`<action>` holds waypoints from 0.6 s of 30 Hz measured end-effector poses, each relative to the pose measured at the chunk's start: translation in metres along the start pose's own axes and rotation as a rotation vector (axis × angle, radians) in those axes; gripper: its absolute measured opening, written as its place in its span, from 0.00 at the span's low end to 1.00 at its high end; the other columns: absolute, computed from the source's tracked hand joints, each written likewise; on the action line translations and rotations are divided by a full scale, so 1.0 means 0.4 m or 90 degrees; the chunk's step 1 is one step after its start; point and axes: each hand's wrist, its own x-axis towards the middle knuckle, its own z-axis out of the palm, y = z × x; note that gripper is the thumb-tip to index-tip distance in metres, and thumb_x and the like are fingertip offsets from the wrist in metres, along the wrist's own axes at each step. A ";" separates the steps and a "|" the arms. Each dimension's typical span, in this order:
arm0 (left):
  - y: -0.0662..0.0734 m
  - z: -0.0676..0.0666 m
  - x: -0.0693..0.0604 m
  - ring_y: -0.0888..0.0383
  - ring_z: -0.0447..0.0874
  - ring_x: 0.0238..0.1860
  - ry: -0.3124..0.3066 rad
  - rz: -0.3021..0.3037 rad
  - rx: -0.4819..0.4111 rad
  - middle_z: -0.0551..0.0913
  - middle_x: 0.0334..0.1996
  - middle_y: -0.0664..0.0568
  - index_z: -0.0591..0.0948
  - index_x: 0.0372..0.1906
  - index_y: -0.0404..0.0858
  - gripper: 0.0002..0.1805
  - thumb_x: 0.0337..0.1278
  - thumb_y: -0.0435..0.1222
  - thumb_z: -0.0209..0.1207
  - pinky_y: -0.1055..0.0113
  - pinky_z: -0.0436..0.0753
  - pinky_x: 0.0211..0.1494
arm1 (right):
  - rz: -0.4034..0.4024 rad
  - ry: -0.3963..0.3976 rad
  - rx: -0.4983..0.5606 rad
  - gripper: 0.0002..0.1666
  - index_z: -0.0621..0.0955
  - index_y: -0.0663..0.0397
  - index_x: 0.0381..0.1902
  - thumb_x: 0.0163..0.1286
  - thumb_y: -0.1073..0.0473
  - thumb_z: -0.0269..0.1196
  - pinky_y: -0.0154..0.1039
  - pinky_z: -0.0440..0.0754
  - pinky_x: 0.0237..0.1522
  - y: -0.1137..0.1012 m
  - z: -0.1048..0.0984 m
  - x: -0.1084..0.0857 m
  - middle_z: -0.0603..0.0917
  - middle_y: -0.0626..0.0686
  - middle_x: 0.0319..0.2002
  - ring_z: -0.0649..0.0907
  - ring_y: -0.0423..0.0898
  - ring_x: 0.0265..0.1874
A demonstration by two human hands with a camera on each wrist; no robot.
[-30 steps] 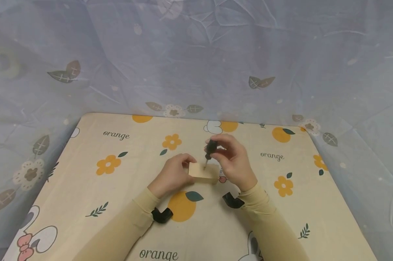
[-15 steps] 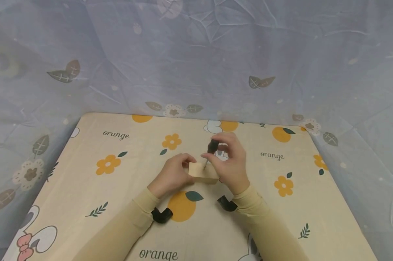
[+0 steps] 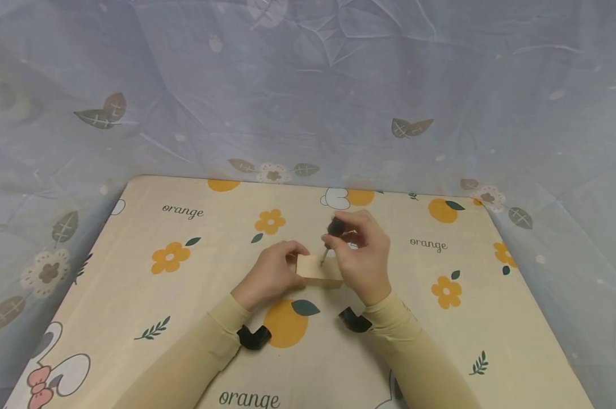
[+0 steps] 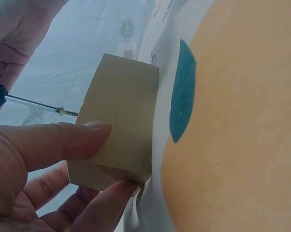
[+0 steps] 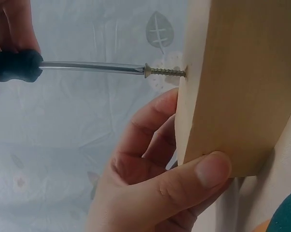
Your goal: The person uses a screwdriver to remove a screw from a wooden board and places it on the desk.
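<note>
A pale wooden block point(image 3: 319, 271) lies on the table, and my left hand point(image 3: 274, 272) grips its left end between thumb and fingers. From the block's top stands a brass-coloured screw point(image 5: 167, 72), its tip in the wood and most of its thread still showing. The screwdriver point(image 5: 92, 66) has its metal shaft in line with the screw, tip at the screw head. My right hand point(image 3: 364, 255) pinches the dark handle above the block. In the left wrist view, the left thumb point(image 4: 63, 140) presses along the block's side.
A cream cloth with orange and flower prints covers the table point(image 3: 210, 363). Behind it and at both sides hangs a pale blue patterned curtain point(image 3: 287, 102). A black strap piece point(image 3: 254, 337) sits at the left wrist, another black piece point(image 3: 355, 320) at the right.
My right hand has shifted slightly and its fingers have changed their hold around the screwdriver handle, which tilts a little more to the right. The left hand and block stay in place.
</note>
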 end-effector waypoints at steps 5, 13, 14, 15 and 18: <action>0.003 -0.003 -0.002 0.53 0.84 0.52 -0.001 -0.001 0.002 0.88 0.49 0.52 0.88 0.52 0.48 0.31 0.38 0.28 0.82 0.53 0.84 0.61 | 0.011 -0.013 0.034 0.25 0.84 0.70 0.53 0.57 0.84 0.72 0.35 0.91 0.41 0.001 -0.002 -0.001 0.88 0.67 0.44 0.90 0.41 0.39; 0.002 -0.005 0.000 0.53 0.84 0.52 -0.002 -0.003 0.003 0.88 0.49 0.52 0.88 0.53 0.48 0.31 0.38 0.28 0.83 0.53 0.83 0.62 | 0.025 -0.053 0.053 0.26 0.82 0.69 0.58 0.62 0.83 0.69 0.40 0.92 0.46 0.000 -0.013 0.003 0.89 0.68 0.49 0.93 0.45 0.42; 0.001 -0.004 0.001 0.53 0.84 0.52 -0.003 -0.002 0.005 0.88 0.50 0.53 0.88 0.53 0.48 0.31 0.38 0.28 0.83 0.53 0.83 0.62 | 0.024 -0.054 0.047 0.27 0.82 0.68 0.58 0.61 0.83 0.70 0.40 0.92 0.46 0.001 -0.014 0.003 0.89 0.67 0.50 0.93 0.47 0.43; 0.001 -0.004 0.001 0.53 0.84 0.52 -0.003 -0.001 0.006 0.88 0.50 0.53 0.88 0.53 0.48 0.31 0.38 0.28 0.83 0.53 0.83 0.62 | 0.023 -0.052 0.038 0.28 0.82 0.67 0.59 0.61 0.82 0.71 0.40 0.92 0.46 0.001 -0.015 0.004 0.89 0.65 0.50 0.92 0.47 0.43; 0.001 -0.005 0.001 0.53 0.84 0.51 -0.007 0.004 0.010 0.88 0.49 0.52 0.88 0.54 0.47 0.31 0.38 0.28 0.83 0.53 0.83 0.61 | 0.016 -0.038 0.001 0.31 0.84 0.61 0.59 0.57 0.78 0.77 0.37 0.92 0.45 0.004 -0.016 0.003 0.87 0.61 0.51 0.89 0.46 0.44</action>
